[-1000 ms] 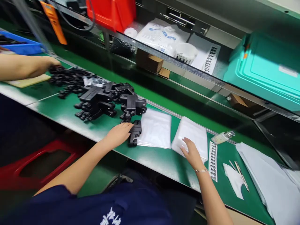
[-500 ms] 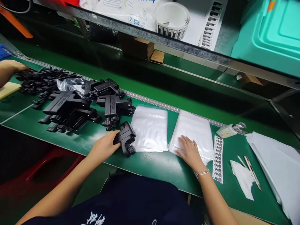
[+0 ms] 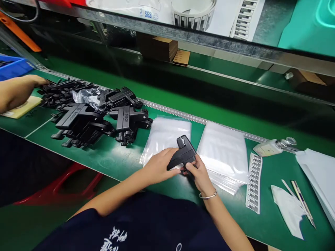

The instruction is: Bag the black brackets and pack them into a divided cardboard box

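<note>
A black plastic bracket (image 3: 185,150) is held between both hands in front of my body. My left hand (image 3: 162,165) grips its left end with the fingers closed round it. My right hand (image 3: 199,172) is closed on its lower right part, thumb on top. Below the bracket lies a stack of clear plastic bags (image 3: 167,130), and to the right is a second stack of clear bags (image 3: 225,150). More black brackets marked BOSCH (image 3: 124,120) are piled at the left, with a larger heap of them (image 3: 78,120) beside.
A co-worker's hand (image 3: 21,89) rests near black parts (image 3: 61,92) at far left, above a yellow pad (image 3: 23,108). On the right are a label strip (image 3: 253,183), a pump bottle (image 3: 269,147), tweezers (image 3: 303,204) and white sheets (image 3: 318,174). A metal shelf (image 3: 162,31) hangs above.
My left hand has carried the bracket to the right, over the bags. My right hand has left the right bag stack and taken hold of the bracket too. The view has shifted slightly.
</note>
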A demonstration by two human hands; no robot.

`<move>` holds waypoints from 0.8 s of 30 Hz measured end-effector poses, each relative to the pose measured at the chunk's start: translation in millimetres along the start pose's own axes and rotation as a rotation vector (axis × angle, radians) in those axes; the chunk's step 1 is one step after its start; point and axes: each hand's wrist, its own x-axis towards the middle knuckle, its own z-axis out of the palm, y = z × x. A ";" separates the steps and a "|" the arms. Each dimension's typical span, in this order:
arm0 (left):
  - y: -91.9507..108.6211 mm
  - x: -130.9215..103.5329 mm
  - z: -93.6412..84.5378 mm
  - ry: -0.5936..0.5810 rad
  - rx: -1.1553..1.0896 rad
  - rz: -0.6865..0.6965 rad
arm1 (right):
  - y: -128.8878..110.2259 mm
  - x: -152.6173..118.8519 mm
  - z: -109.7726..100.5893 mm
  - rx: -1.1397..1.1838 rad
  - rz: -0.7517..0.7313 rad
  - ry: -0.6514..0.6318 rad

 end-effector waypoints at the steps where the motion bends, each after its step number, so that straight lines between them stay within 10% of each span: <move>1: -4.8 1.3 -10.7 -0.028 -0.084 0.075 | -2.1 -2.4 -10.4 0.059 0.062 -0.057; 6: -33.4 26.7 -38.7 -0.126 -0.276 0.177 | 5.8 -13.6 -47.5 0.290 0.381 -0.339; 14: -18.9 32.7 20.0 -0.465 -1.198 -0.049 | 41.4 -14.4 4.7 0.467 0.454 -0.622; 20: -10.8 14.6 12.2 0.055 -0.997 -0.324 | 5.8 -17.5 -16.2 0.038 0.021 0.160; 24: -17.5 11.4 7.9 0.034 -0.802 -0.332 | -21.4 -22.1 -37.8 -0.075 -0.071 0.198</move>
